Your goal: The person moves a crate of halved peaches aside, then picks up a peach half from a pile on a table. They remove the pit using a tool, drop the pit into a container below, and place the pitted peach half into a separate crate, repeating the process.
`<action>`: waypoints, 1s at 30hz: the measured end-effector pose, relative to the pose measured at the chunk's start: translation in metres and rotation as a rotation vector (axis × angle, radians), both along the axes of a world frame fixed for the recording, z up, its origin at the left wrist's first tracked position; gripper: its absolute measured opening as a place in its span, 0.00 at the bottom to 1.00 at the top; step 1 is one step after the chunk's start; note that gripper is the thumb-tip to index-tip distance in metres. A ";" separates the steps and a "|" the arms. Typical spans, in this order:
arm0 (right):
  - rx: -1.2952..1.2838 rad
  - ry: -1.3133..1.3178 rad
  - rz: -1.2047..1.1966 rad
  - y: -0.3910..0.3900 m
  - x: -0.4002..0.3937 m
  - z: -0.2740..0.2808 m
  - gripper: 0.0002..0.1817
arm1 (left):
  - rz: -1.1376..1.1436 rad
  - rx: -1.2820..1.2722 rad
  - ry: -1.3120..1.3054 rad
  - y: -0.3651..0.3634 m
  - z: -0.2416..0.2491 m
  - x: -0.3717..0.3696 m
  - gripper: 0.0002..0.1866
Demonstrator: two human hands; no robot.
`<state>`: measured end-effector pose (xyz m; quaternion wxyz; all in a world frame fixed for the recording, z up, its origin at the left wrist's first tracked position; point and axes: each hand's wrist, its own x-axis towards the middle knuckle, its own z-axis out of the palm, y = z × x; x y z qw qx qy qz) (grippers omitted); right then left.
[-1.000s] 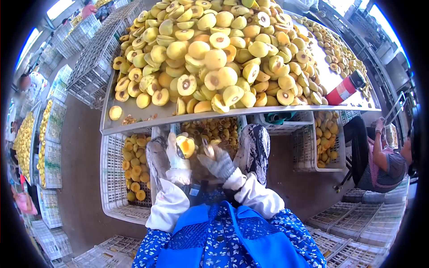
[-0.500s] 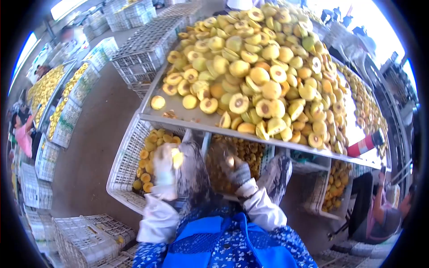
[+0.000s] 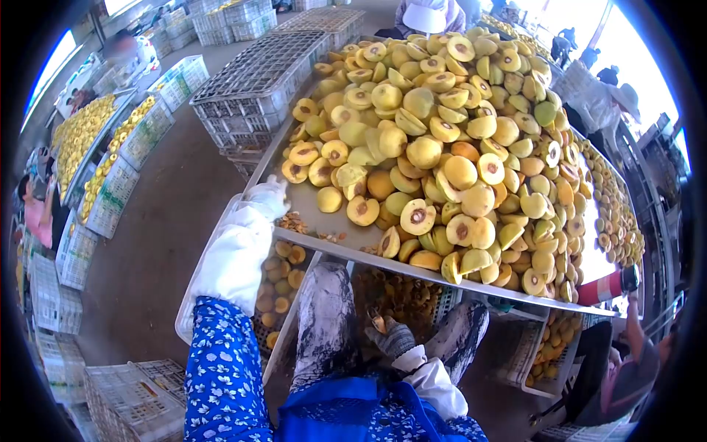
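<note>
My left hand [image 3: 268,197], in a white glove, is at the left edge of the metal table [image 3: 335,248], fingers curled down over something I cannot make out. Beside it lie small brown scraps [image 3: 292,222] and a pile of halved yellow fruit [image 3: 423,152], some halves showing brown centres. Low between my knees, my right hand [image 3: 390,337] wears a grey glove and is closed on a small object with an orange-brown tip, too small to name. Under the table edge are a crate of yellow fruit pieces [image 3: 274,289] and a container of darker brownish pieces [image 3: 403,295].
Stacked plastic crates [image 3: 250,96] stand beyond the table's left corner, with more crates [image 3: 129,405] at lower left. A red cylinder [image 3: 600,289] lies on the table's right edge. Co-workers sit at the right [image 3: 626,376] and far left [image 3: 37,214]; another person [image 3: 427,18] is behind the pile.
My left hand has moved from above the fruit crate up to the table's left edge, where a single fruit half lay. My right hand has dropped slightly lower. The view has shifted.
</note>
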<state>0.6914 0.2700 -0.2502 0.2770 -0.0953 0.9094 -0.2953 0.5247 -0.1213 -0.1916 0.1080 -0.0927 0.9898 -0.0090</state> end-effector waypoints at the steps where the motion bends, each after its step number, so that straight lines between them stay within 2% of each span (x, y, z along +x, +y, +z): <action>1: -0.044 0.023 -0.006 0.002 0.002 -0.004 0.30 | 0.000 0.014 0.007 0.002 0.005 0.005 0.33; 5: -0.085 0.042 0.106 0.004 -0.002 0.000 0.27 | 0.023 0.091 0.159 0.021 0.014 0.028 0.33; 6: -0.072 0.044 0.092 0.007 -0.002 0.006 0.26 | -0.021 0.289 0.285 0.020 0.007 0.028 0.30; 8: -0.132 0.139 0.079 0.015 0.002 0.021 0.24 | -0.006 1.027 0.348 0.055 0.022 0.036 0.26; 10: -0.267 0.332 0.093 0.024 0.003 0.043 0.22 | 0.068 1.694 0.279 0.110 0.054 0.066 0.22; 11: -0.309 0.343 0.007 0.026 0.001 0.052 0.20 | 0.123 1.980 0.203 0.137 0.073 0.080 0.20; 12: -0.350 0.356 -0.081 0.026 -0.001 0.060 0.17 | -0.005 2.012 0.283 0.148 0.047 0.076 0.21; 14: -0.377 0.419 -0.186 0.028 -0.005 0.081 0.14 | 0.022 2.173 0.204 0.183 0.043 0.085 0.26; 15: -0.362 0.464 -0.203 0.030 -0.006 0.094 0.13 | 0.181 2.506 0.067 0.203 0.040 0.091 0.28; 16: -0.344 0.508 -0.216 0.033 -0.007 0.100 0.13 | 0.210 2.509 0.137 0.224 0.030 0.100 0.29; 18: -0.320 0.516 -0.227 0.037 -0.009 0.099 0.13 | 0.112 2.281 0.212 0.245 0.016 0.105 0.25; 19: -0.309 0.519 -0.230 0.040 -0.010 0.098 0.12 | 0.186 2.366 0.117 0.253 0.016 0.105 0.21; 21: -0.346 0.506 -0.235 0.047 -0.010 0.093 0.13 | 0.140 2.144 0.259 0.274 0.020 0.116 0.20; 23: -0.362 0.484 -0.248 0.050 -0.010 0.088 0.13 | 0.132 2.057 0.337 0.291 0.028 0.122 0.21; 25: -0.357 0.454 -0.268 0.051 -0.008 0.085 0.14 | 0.167 2.111 0.355 0.300 0.031 0.122 0.24; 27: -0.383 0.446 -0.283 0.050 -0.007 0.082 0.14 | 0.208 2.156 0.349 0.301 0.022 0.121 0.23; 30: -0.344 0.300 -0.288 0.044 -0.003 0.080 0.13 | 0.227 2.156 0.366 0.303 0.021 0.123 0.20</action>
